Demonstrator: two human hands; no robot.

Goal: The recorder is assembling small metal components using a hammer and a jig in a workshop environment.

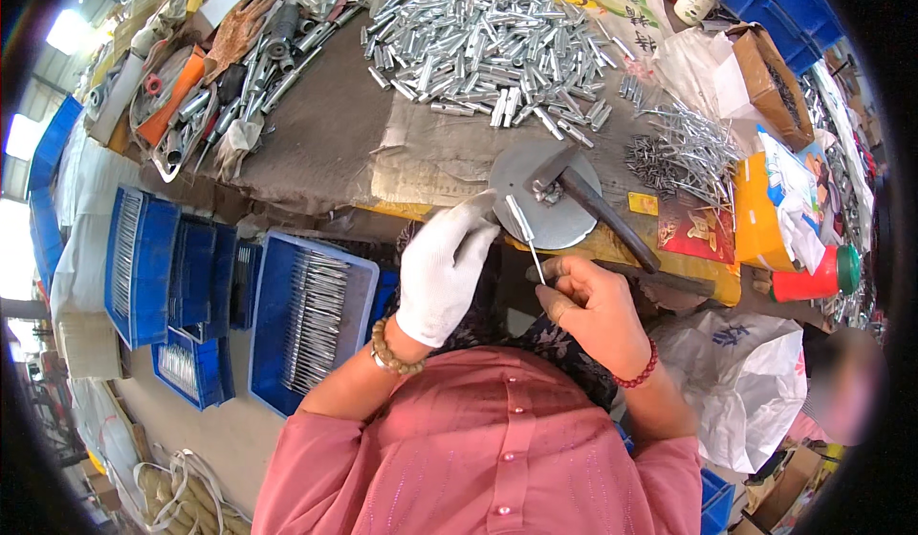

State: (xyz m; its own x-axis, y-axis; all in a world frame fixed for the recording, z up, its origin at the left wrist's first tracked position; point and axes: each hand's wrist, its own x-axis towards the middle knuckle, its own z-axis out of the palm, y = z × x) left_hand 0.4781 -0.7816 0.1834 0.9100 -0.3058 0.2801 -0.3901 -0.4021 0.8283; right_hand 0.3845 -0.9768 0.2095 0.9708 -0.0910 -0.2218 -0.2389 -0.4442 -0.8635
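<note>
My right hand [598, 315], bare with a red bead bracelet, pinches the lower end of a thin metal rod [535, 260]. A silver tubular sleeve [519, 218] is at the rod's upper end, over the near left part of a round grey metal plate [524, 167]. My left hand [445, 272], in a white glove, is left of the sleeve. Its thumb and fingers are apart and appear to hold nothing. A hammer [607, 219] lies across the plate, its dark handle slanting toward me. Small metal bits [549, 192] sit beside its head.
A large heap of silver sleeves [488, 43] covers the bench's far side. Loose thin rods [693, 148] and small dark parts [655, 162] lie at right, near a red jar [813, 275] with a green lid. Blue bins [263, 329] with rowed metal parts stand lower left.
</note>
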